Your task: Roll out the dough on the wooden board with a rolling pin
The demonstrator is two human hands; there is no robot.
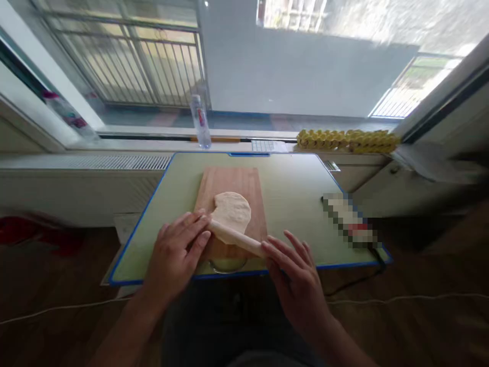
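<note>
In the head view, I see a person with two bare hands at a pale tabletop (294,204) with a blue edge. A wooden board (244,178) lies on it, and a flat piece of dough (233,209) sits on the board. The dough is mostly round, with a little dent on its left side.

A thin rolling pin (237,238) lies slanted across the near part of the dough. The left hand (179,250) is closed on one end of the pin, with the thumb close to the fingers. The right hand (292,262) holds the other end, and some of its fingers stick out, spread apart.

On the right of the tabletop is a long thing (349,221), too blocky to make out. Behind, by the big window (275,71), stands a clear bottle (200,122). A bumpy yellow thing (347,141) lies to the right of it.
</note>
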